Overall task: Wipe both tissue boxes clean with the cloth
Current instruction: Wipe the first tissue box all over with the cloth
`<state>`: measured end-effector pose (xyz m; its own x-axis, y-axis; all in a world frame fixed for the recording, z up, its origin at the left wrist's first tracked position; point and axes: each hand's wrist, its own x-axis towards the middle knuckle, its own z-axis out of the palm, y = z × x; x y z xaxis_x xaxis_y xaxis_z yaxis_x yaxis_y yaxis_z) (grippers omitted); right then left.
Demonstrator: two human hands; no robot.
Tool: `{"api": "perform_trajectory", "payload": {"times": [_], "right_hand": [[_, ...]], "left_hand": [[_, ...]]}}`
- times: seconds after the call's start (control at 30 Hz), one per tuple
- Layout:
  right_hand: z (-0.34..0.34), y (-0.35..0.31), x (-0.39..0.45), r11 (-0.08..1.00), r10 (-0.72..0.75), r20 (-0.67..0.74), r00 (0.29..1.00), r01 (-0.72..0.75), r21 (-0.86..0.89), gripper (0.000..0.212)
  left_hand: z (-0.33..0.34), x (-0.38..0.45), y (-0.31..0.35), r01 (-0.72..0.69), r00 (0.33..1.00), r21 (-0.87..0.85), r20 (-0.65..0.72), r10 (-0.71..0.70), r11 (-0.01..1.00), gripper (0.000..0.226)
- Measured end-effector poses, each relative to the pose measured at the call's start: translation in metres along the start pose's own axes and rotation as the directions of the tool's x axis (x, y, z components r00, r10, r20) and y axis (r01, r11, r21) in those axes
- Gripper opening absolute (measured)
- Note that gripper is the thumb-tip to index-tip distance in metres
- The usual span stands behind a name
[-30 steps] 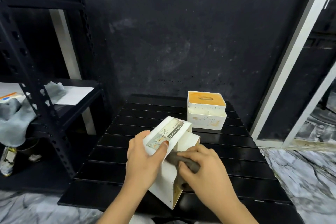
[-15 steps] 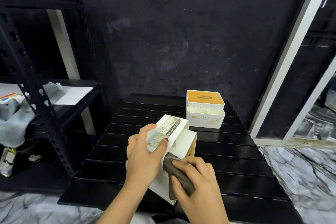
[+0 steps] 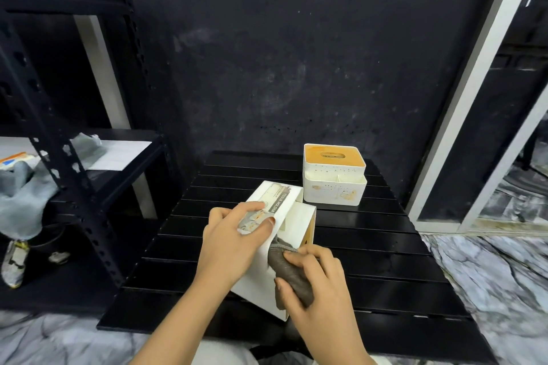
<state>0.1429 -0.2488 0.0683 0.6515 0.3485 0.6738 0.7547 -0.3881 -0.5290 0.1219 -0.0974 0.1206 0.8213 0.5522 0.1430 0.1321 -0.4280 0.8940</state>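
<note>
Slid the cloth (image 3: pixel 292 274), gripped in the right hand (image 3: pixel 318 284), down the tilted box (image 3: pixel 292 218) on the table (image 3: pixel 370 243), clamped by the left hand (image 3: pixel 234 237); risked tipping from pressing harder.

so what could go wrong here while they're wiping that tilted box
The near tissue box is tipped on one edge on the slatted table, steadied only by the left hand; a firm push from the right hand with the cloth might slide or topple it. The far tissue box shows specks and orange stains, so it may get skipped or need harder rubbing.
</note>
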Motion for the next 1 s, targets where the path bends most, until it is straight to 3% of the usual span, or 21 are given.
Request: {"api": "perform_trajectory", "payload": {"times": [0.3,0.57,0.67,0.8,1.0], "right_hand": [[0.009,0.005,-0.011,0.984,0.038,-0.056,0.998,-0.027,0.177,0.037],[0.015,0.010,-0.018,0.973,0.044,-0.077,0.996,-0.025,0.231,0.042],[0.015,0.011,-0.018,0.971,0.057,-0.066,0.996,-0.040,0.237,0.041],[0.012,0.011,-0.009,0.962,0.086,-0.052,0.995,-0.069,0.264,0.039],[0.011,0.018,0.002,0.925,0.180,0.027,0.983,-0.179,0.335,0.039]], "left_hand": [[0.003,0.001,-0.003,-0.022,1.000,0.005,-0.013,0.022,1.000,0.020],[0.004,0.003,-0.007,-0.031,0.999,-0.006,-0.010,0.031,0.999,0.022],[0.003,0.003,-0.010,-0.038,0.999,-0.006,0.012,0.038,0.999,0.026],[-0.007,-0.003,-0.017,-0.032,0.996,-0.144,0.076,0.044,0.989,0.033],[-0.010,-0.001,-0.017,-0.033,0.993,-0.158,0.104,0.050,0.987,0.037]]}}
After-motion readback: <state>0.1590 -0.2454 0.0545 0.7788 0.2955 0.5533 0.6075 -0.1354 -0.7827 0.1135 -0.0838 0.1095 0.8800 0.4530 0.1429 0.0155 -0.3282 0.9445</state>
